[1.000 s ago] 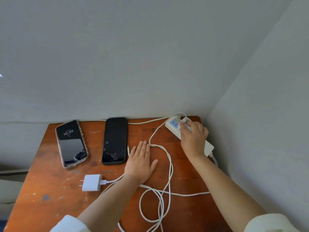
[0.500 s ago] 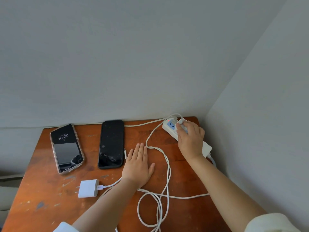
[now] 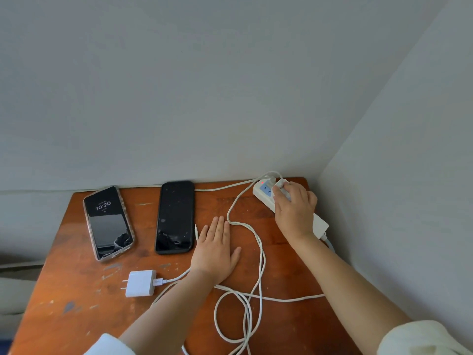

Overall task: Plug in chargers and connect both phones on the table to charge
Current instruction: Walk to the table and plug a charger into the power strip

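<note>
Scuffed wooden table [image 3: 76, 290] in grey-walled corner; left hand [image 3: 216, 252] flat, right hand [image 3: 294, 213] gripping charger [image 3: 280, 187].

The left phone [image 3: 108, 222], in the frame's left middle, shows "10:20" on its screen; the small line above it is unreadable.

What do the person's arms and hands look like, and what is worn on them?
Both hands, left hand and right hand, are bare: no gloves, rings or watch show. The forearms are uncovered; cream-white sleeves sit pushed up near the elbows at the bottom of the view.
</note>
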### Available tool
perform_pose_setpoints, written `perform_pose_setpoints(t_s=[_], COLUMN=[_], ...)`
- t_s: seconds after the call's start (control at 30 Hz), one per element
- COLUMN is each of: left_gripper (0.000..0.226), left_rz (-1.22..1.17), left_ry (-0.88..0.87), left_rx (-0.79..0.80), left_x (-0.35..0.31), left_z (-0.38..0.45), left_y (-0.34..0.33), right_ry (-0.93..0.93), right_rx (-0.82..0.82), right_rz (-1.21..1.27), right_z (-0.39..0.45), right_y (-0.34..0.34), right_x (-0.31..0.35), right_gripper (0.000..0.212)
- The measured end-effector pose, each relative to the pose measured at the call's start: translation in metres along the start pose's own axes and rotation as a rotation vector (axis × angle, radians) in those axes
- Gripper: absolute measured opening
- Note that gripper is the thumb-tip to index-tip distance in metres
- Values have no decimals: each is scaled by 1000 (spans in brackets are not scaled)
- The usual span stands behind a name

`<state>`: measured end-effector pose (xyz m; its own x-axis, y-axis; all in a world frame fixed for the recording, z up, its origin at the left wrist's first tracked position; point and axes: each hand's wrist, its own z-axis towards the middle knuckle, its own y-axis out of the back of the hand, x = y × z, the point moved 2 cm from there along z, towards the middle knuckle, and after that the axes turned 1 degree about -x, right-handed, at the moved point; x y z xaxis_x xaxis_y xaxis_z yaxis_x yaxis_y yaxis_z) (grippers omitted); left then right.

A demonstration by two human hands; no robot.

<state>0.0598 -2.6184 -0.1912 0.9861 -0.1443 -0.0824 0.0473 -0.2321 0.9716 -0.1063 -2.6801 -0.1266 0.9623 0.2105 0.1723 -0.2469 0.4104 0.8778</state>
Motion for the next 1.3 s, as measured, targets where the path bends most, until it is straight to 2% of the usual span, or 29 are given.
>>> perform_pose_setpoints(t_s=[0.37, 0.53, 0.73, 1.03, 1.2, 1.3], left_gripper=[70, 69, 68, 68, 68, 68], left_rz=[-2, -9, -13, -19, -24, -19], left_ry=[4, 3, 6, 8, 7, 3], left_rx=[-9, -3, -7, -1, 1, 2], left_x=[1, 1, 2, 2, 2, 2], left_z=[0, 0, 0, 0, 0, 0], left_y=[-1, -2, -2, -2, -2, -3], right_ry=[11, 71, 7, 86, 30, 65], right_rx=[-11, -17, -33, -5, 17, 43], right_rz=[18, 9, 75, 21, 19, -4], right_z=[-1, 2, -1, -1, -5, -4], right_y=[-1, 0, -3, -1, -3, -1], right_x=[-1, -10, -8, -15, -10, -10], right_gripper=[46, 48, 40, 48, 48, 50])
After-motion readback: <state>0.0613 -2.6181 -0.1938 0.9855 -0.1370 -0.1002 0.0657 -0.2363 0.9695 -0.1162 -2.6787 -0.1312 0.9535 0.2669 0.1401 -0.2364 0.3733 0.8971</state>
